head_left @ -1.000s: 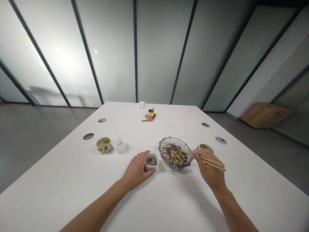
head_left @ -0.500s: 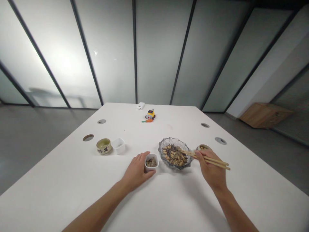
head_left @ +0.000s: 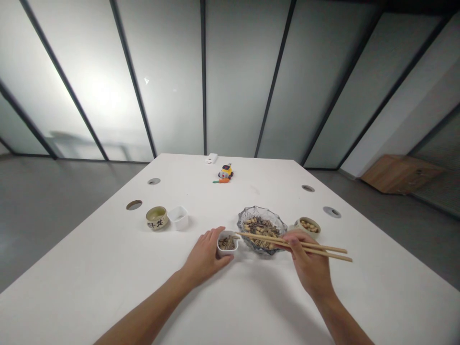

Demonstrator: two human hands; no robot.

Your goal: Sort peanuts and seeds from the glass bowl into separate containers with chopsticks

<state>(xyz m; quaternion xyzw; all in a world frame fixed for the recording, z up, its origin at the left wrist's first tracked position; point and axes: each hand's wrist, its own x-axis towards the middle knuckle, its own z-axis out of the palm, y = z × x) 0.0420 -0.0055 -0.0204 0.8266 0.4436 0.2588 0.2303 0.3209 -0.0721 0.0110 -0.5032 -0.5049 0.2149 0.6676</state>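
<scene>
My left hand [head_left: 206, 252] is curled around the left side of a small white square cup [head_left: 227, 252], which stands on the table and holds sunflower seeds [head_left: 226, 243]. My right hand [head_left: 309, 262] grips a pair of wooden chopsticks [head_left: 319, 247]. Their tips reach left over the rim of the cup, and a seed seems to be pinched there. Beneath the chopsticks is a scalloped glass bowl [head_left: 276, 218] with a mix of sunflower seeds and peanuts. Just behind my right hand stands a small ceramic bowl [head_left: 316, 232] with peanuts in it.
At the left, a ceramic bowl with dark characters [head_left: 157, 223] stands beside another white square cup [head_left: 178, 219]. Farther back lie a yellow toy vehicle [head_left: 226, 172], a toy carrot [head_left: 223, 181] and a white box-like object [head_left: 212, 158]. Round holes [head_left: 134, 205] pierce the white table [head_left: 201, 306].
The chopstick tips have moved left, from inside the glass bowl to the white cup. My right hand has shifted slightly left, uncovering the peanut bowl. My left hand stays on the cup.
</scene>
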